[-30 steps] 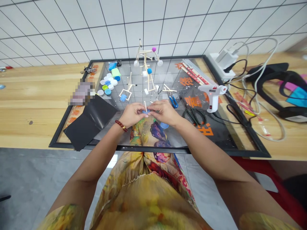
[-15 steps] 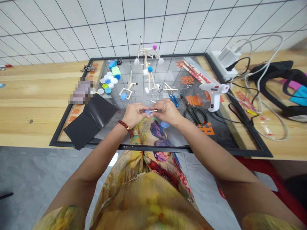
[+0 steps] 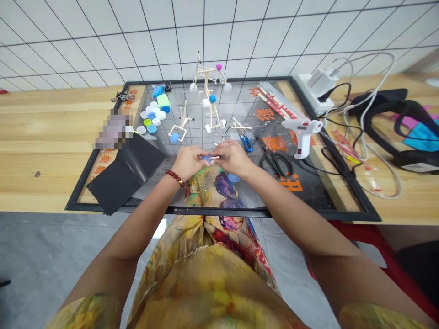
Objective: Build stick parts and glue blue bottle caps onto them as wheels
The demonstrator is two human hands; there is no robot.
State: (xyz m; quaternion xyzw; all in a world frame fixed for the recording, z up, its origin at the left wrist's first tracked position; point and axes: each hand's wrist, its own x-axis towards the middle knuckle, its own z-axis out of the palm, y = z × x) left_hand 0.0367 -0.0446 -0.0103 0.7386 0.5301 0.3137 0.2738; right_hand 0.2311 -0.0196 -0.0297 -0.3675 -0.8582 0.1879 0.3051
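My left hand and my right hand meet above the glass-topped board. Between the fingertips of the left one is a small blue piece, partly covered, so I cannot tell its exact kind. A short pale wooden stick is pinched in my right fingers, its end at the blue piece. Under my right wrist lies a round blue lid. Just beyond my hands are a small stick frame with a blue lump and a taller stick figure with white, blue and pink bits.
Right of my hands lie blue-handled pliers, black scissors and a white glue gun. A power strip with cables is farther right. On the left are several bottle caps and a black folder.
The whole view has shifted slightly, with things sitting a little farther left. Both hands keep their pinch on the blue piece and the stick.
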